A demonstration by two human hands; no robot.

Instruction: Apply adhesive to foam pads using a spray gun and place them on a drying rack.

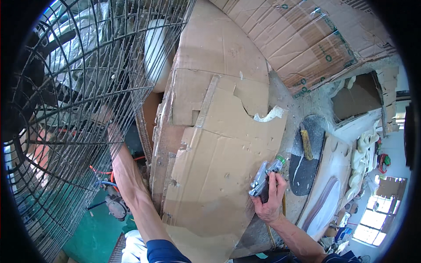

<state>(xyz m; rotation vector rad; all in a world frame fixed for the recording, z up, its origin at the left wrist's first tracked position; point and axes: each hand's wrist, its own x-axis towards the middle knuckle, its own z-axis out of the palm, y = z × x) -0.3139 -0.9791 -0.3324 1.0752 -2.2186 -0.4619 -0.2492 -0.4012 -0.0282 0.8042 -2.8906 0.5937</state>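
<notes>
My right hand (pixel 271 202) is closed around the grip of a silver metal air tool (pixel 263 176) with a green-capped nozzle. It holds the tool against the right edge of a large, torn brown cardboard sheet (pixel 219 149). A yellowish hose (pixel 270 234) runs down past my wrist. My left forearm (pixel 131 188) reaches up along the cardboard's left edge. My left hand (pixel 105 117) is behind the wire guard of a big fan (pixel 74 101), and its fingers are too hidden to read.
More cardboard (pixel 307 39) lines the upper right. A dark oval panel (pixel 307 162) with a brush (pixel 306 144) on it lies right of the tool, beside pale carved pieces (pixel 363 153). The floor at lower left is green (pixel 94 230), with a red cable (pixel 98 172).
</notes>
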